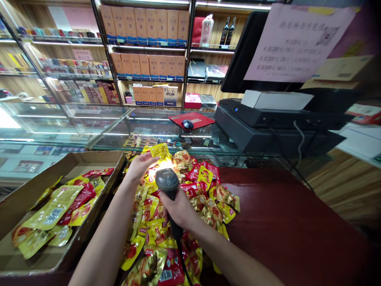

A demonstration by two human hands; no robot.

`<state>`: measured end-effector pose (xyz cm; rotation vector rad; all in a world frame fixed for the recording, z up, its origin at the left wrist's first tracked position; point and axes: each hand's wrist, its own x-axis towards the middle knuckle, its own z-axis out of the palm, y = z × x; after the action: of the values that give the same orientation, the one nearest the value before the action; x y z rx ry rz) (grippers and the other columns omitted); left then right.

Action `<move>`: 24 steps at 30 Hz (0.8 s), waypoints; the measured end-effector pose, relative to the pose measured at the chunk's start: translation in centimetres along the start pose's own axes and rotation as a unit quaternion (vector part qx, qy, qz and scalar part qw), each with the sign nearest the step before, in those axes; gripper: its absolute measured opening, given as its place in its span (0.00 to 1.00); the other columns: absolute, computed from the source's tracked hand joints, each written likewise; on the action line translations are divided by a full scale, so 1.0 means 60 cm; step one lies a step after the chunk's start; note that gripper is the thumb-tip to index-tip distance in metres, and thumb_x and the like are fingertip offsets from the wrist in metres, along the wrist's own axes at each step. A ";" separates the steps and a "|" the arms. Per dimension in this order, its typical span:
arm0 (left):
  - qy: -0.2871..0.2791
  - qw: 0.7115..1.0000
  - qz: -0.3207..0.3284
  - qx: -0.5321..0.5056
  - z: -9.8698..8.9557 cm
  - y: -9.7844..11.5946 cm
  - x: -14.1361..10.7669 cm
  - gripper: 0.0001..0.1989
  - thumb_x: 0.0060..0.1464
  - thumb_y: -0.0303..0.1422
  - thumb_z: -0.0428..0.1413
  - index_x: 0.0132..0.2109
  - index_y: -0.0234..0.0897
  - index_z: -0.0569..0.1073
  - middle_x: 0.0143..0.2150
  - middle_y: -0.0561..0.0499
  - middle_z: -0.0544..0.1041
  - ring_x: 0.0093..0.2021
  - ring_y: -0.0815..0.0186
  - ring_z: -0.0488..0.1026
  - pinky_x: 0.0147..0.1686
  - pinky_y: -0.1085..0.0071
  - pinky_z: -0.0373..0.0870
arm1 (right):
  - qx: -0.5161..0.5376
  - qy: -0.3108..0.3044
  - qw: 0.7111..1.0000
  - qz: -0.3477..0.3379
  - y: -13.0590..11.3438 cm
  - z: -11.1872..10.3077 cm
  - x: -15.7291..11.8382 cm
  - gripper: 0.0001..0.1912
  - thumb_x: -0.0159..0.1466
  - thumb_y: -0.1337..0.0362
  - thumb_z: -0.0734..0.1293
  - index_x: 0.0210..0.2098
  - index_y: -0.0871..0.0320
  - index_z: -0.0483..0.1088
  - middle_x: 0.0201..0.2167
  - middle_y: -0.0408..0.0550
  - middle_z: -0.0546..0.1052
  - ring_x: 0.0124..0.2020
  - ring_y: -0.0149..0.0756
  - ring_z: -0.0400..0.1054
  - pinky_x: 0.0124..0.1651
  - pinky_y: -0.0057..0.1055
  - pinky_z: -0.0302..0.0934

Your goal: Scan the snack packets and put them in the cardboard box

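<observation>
Black scanner [167,181], long axis near-to-far, faces 1 yellow packet [160,150].

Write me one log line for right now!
left hand: holds shiny yellow packet | right hand: grips black corded scanner, light on packet | left side: open brown cardboard box, packets inside

Hand [179,207] gripping black scanner [167,182]

Head cam only: looks fwd & down from wearer's eye level, counter close below.
</observation>
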<state>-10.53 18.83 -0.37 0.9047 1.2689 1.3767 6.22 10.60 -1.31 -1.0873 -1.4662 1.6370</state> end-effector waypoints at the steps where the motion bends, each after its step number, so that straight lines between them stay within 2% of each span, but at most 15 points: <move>1: 0.007 1.000 0.004 0.000 0.000 -0.001 0.001 0.23 0.35 0.36 0.69 0.41 0.35 0.76 0.33 0.51 0.79 0.25 0.72 0.73 0.16 0.83 0.61 | 0.000 0.003 1.000 0.003 0.000 0.001 0.000 0.08 0.60 0.60 0.62 0.37 0.55 0.63 0.11 0.34 0.64 0.10 0.30 0.58 0.14 0.27 0.56; 6: -0.018 1.000 -0.015 -0.021 0.001 0.001 0.001 0.25 0.34 0.36 0.70 0.42 0.34 0.75 0.33 0.50 0.78 0.27 0.70 0.74 0.22 0.78 0.69 | 0.008 0.013 1.000 0.023 -0.006 0.005 -0.004 0.08 0.58 0.60 0.63 0.36 0.56 0.63 0.11 0.33 0.63 0.10 0.30 0.57 0.15 0.27 0.55; 8: -0.025 0.999 -0.022 -0.020 0.002 0.005 -0.002 0.25 0.34 0.36 0.69 0.41 0.34 0.74 0.34 0.50 0.78 0.27 0.71 0.74 0.23 0.77 0.70 | 0.020 0.024 0.999 0.022 -0.012 0.000 -0.005 0.09 0.58 0.59 0.64 0.36 0.56 0.64 0.13 0.35 0.65 0.11 0.29 0.58 0.17 0.28 0.57; 11: -0.018 1.000 -0.019 -0.005 0.005 0.010 -0.009 0.24 0.34 0.37 0.69 0.40 0.33 0.74 0.33 0.50 0.77 0.26 0.72 0.73 0.21 0.79 0.67 | 0.022 0.103 0.994 -0.042 -0.026 -0.019 -0.001 0.14 0.53 0.60 0.68 0.39 0.58 0.68 0.27 0.42 0.75 0.25 0.31 0.68 0.32 0.30 0.64; 13: -0.018 1.000 -0.017 0.010 0.009 0.012 -0.018 0.23 0.35 0.37 0.68 0.40 0.33 0.73 0.32 0.51 0.76 0.25 0.73 0.72 0.20 0.81 0.64 | 0.029 0.158 0.984 -0.082 -0.043 -0.036 0.008 0.18 0.51 0.61 0.71 0.41 0.58 0.70 0.36 0.45 0.76 0.37 0.34 0.69 0.42 0.30 0.62; 14: -0.016 1.000 -0.017 0.015 0.010 0.012 -0.023 0.23 0.35 0.38 0.68 0.40 0.34 0.73 0.31 0.52 0.76 0.25 0.73 0.72 0.20 0.81 0.64 | 0.052 0.158 0.983 -0.082 -0.053 -0.044 0.014 0.18 0.51 0.60 0.70 0.41 0.59 0.70 0.35 0.44 0.76 0.37 0.34 0.68 0.43 0.30 0.61; 17: 0.006 1.000 -0.003 0.024 0.007 0.021 -0.044 0.25 0.37 0.38 0.67 0.44 0.34 0.72 0.30 0.53 0.76 0.24 0.74 0.71 0.21 0.80 0.64 | 0.102 0.130 0.986 -0.030 -0.089 -0.051 0.035 0.17 0.49 0.59 0.71 0.38 0.59 0.72 0.28 0.43 0.75 0.31 0.32 0.67 0.36 0.29 0.60; 19: 0.043 0.998 0.027 0.031 -0.005 0.037 -0.063 0.30 0.39 0.38 0.66 0.50 0.34 0.69 0.31 0.52 0.76 0.24 0.74 0.71 0.21 0.80 0.64 | 0.119 0.109 0.987 -0.017 -0.112 -0.039 0.050 0.15 0.48 0.60 0.71 0.35 0.59 0.72 0.25 0.42 0.73 0.28 0.30 0.65 0.31 0.27 0.58; 22: 0.112 0.991 0.061 0.038 -0.043 0.079 -0.099 0.36 0.45 0.42 0.63 0.59 0.35 0.63 0.35 0.49 0.77 0.26 0.72 0.73 0.22 0.79 0.64 | 0.155 0.041 0.987 0.003 -0.141 0.004 0.072 0.13 0.48 0.62 0.71 0.33 0.60 0.72 0.23 0.42 0.72 0.24 0.29 0.64 0.27 0.26 0.57; 24: 0.140 0.987 0.061 0.045 -0.081 0.110 -0.125 0.34 0.48 0.46 0.60 0.59 0.35 0.64 0.39 0.46 0.78 0.30 0.69 0.74 0.24 0.78 0.65 | 0.183 -0.016 0.983 0.012 -0.157 0.046 0.086 0.10 0.49 0.63 0.70 0.31 0.60 0.72 0.21 0.41 0.70 0.23 0.29 0.64 0.27 0.26 0.58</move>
<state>-14.86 10.91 6.12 0.8841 1.5171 1.5961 1.14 15.33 7.33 -0.8758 -1.1131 1.8585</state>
